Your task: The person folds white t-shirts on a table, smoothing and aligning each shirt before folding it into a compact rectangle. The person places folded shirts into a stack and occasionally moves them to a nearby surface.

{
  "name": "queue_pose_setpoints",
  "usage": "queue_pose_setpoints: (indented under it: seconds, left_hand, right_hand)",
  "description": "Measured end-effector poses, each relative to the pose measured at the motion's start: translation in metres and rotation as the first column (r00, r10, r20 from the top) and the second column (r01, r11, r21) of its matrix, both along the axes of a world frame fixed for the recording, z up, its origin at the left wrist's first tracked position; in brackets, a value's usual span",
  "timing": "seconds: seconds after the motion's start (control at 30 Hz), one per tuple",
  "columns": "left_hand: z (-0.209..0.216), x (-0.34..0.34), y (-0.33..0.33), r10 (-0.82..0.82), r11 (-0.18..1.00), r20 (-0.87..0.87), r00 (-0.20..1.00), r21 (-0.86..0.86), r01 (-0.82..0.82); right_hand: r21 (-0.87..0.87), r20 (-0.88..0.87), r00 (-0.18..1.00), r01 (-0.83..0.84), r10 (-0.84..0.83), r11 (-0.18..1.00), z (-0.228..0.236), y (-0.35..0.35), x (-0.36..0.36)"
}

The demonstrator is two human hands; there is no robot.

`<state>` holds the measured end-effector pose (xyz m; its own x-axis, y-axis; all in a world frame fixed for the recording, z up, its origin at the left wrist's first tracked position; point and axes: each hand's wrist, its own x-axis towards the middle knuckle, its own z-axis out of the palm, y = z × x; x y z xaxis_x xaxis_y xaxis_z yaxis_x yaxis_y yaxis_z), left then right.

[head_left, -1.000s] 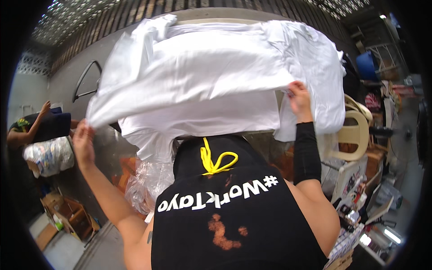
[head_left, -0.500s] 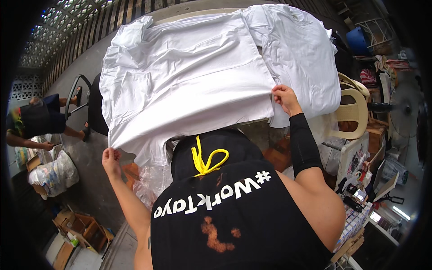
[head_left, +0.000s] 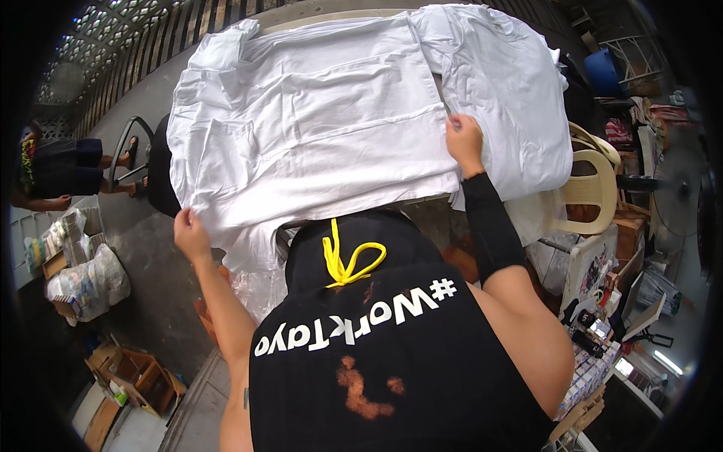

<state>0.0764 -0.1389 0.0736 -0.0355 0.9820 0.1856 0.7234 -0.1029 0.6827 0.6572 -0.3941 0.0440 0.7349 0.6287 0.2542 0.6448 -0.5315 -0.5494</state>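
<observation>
A white shirt [head_left: 331, 135] lies spread across a heap of white cloth in front of me, with soft wrinkles running sideways over it. My left hand [head_left: 193, 237] is closed at the shirt's near left corner, pinching its edge. At the right edge, farther from me, my right hand [head_left: 465, 143] is closed with the fingertips pinched on the shirt's border. More white shirts [head_left: 512, 105] lie in a layered pile to the right, a neckline showing at their far end. What supports the cloth is mostly hidden.
A beige plastic chair [head_left: 591, 192] stands at the right, beside a fan [head_left: 681, 187] and cluttered goods. Another person [head_left: 64, 173] is at the far left, near a dark-framed chair [head_left: 124, 154]. Plastic-wrapped bundles [head_left: 94, 282] and a wooden crate [head_left: 143, 380] sit at lower left.
Both hands have moved away from me, carrying the shirt's near part forward. The right hand has slid up along the right edge. The person at left has shifted.
</observation>
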Motion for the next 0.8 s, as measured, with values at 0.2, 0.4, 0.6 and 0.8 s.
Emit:
queue_pose_setpoints:
  seconds: [0.2, 0.4, 0.6, 0.8]
  left_hand:
    - [0.043, 0.159, -0.015, -0.439, 0.834, -0.162, 0.884, 0.291, 0.468]
    - [0.076, 0.239, -0.090, -0.761, 0.636, 0.241, 0.602, 0.094, 0.766]
    - [0.106, 0.295, -0.128, -0.704, 0.651, 0.385, 0.597, 0.014, 0.759]
    - [0.133, 0.267, -0.096, -0.645, 0.764, 0.232, 0.728, 0.186, 0.618]
  right_hand:
    - [-0.285, 0.180, 0.963, -0.142, 0.199, 0.948, 0.017, 0.054, 0.011]
    - [-0.086, -0.153, 0.935, -0.335, 0.319, 0.938, 0.093, 0.064, -0.045]
    - [0.259, -0.744, 0.477, -0.439, 0.468, 0.860, 0.161, 0.085, -0.127]
    - [0.501, -0.701, 0.243, -0.501, 0.671, 0.705, 0.173, 0.086, -0.148]
